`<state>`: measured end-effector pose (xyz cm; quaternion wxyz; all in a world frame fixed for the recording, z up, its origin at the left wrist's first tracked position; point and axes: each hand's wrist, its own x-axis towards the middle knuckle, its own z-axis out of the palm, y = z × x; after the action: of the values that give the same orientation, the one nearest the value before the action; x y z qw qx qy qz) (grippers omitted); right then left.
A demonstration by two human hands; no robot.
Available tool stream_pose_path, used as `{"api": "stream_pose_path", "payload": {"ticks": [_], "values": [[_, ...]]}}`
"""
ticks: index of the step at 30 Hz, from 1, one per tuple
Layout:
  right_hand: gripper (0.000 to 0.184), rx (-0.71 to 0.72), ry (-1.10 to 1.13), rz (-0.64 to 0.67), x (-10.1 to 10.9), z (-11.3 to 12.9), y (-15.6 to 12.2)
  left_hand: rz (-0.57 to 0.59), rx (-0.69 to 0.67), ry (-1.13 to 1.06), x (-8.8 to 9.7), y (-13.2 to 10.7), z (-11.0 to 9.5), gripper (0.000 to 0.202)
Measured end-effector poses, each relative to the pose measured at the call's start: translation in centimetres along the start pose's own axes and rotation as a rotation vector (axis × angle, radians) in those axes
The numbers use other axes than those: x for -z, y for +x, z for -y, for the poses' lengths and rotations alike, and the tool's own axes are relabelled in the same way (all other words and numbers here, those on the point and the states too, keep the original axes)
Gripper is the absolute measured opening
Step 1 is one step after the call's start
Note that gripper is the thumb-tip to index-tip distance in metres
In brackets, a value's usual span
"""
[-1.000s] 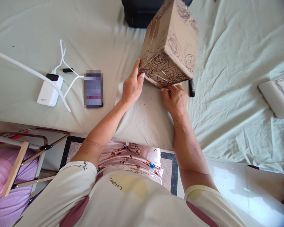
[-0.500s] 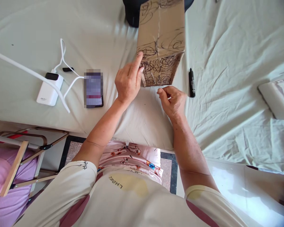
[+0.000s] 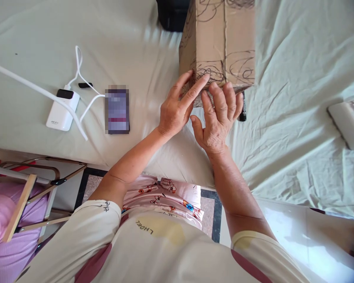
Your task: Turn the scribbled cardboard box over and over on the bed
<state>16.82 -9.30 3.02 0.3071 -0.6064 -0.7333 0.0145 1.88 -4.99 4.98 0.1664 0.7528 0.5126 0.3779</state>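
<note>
A brown cardboard box covered in black scribbles stands on the pale sheet of a bed. My left hand lies with fingers stretched against the box's near lower edge. My right hand is beside it, fingers spread and fingertips touching the same edge. Neither hand grips anything. A black marker lies on the sheet just right of my right hand, partly hidden by the box and my fingers.
A phone lies left of my hands. A white power bank with a white cable sits farther left. A dark bag is behind the box. A pale flat object lies at right. A folding chair stands at lower left.
The box has turned and shifted right, now covering the marker's top. My right hand opened from a pinch and rose to the box edge. My left hand flattened against it.
</note>
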Motion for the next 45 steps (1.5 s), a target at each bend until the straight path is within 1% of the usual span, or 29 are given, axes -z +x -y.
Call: {"api": "stream_pose_path", "payload": {"ticks": [2,4,8,10,13,15,17,19,22,24,26,29,31,33,35,37,39,42,45], "values": [[0.069,0.01,-0.009,0.02,0.0,-0.1,0.1,-0.016,-0.03,-0.01,-0.3,0.1,0.6,0.057],[0.068,0.006,-0.02,0.01,0.2,-0.1,0.1,-0.038,-0.071,0.003,-0.5,0.1,1.1,0.055],[0.062,-0.07,-0.05,-0.037,1.3,-0.1,0.1,-0.045,-0.137,0.08,-0.7,0.1,1.6,0.055],[0.061,-0.08,-0.032,-0.097,1.7,-0.5,0.2,-0.051,-0.163,0.115,-0.8,0.1,1.8,0.057],[0.06,-0.063,-0.022,-0.241,2.1,-1.6,0.4,-0.045,-0.184,0.145,-0.9,0.2,2.1,0.061],[0.058,-0.101,0.032,-0.285,2.0,-2.3,0.6,-0.036,-0.19,0.143,-1.0,0.2,2.2,0.059],[0.056,-0.16,0.168,-0.273,1.7,-2.9,0.8,-0.032,-0.174,0.129,-1.0,0.3,2.4,0.057],[0.055,-0.172,0.3,-0.269,1.2,-3.2,0.8,-0.044,-0.126,0.108,-0.7,0.4,2.4,0.053],[0.054,-0.096,0.42,-0.301,0.3,-3.1,0.6,-0.09,-0.009,0.09,0.2,0.9,2.7,0.05],[0.053,-0.029,0.488,-0.288,-0.4,-2.7,0.3,-0.135,0.051,0.115,0.9,1.3,3.1,0.05],[0.052,0.041,0.534,-0.22,-0.9,-2.0,0.0,-0.189,0.035,0.173,1.3,1.7,3.6,0.052],[0.055,0.158,0.577,-0.121,-1.3,-1.0,-0.2,-0.256,-0.078,0.246,1.4,1.7,3.8,0.066],[0.062,0.217,0.646,-0.117,-1.3,-0.6,-0.3,-0.232,-0.081,0.248,1.4,1.5,3.4,0.074],[0.069,0.231,0.698,-0.125,-1.2,-0.5,-0.2,-0.169,-0.036,0.229,1.3,1.2,2.8,0.082],[0.071,0.235,0.684,-0.13,-1.3,-0.7,-0.2,-0.124,-0.015,0.204,1.3,1.1,2.3,0.092],[0.069,0.262,0.608,-0.141,-1.7,-1.1,-0.1,-0.106,-0.026,0.176,1.2,1.1,2.0,0.098],[0.066,0.29,0.552,-0.149,-2.3,-1.7,-0.1,-0.082,-0.041,0.149,1.0,1.2,2.0,0.095],[0.063,0.296,0.548,-0.138,-2.9,-2.5,0.0,-0.044,-0.066,0.133,0.6,1.3,2.3,0.088],[0.066,0.267,0.538,-0.105,-2.5,-2.8,0.0,-0.032,-0.092,0.146,0.7,1.3,2.3,0.083]]}}
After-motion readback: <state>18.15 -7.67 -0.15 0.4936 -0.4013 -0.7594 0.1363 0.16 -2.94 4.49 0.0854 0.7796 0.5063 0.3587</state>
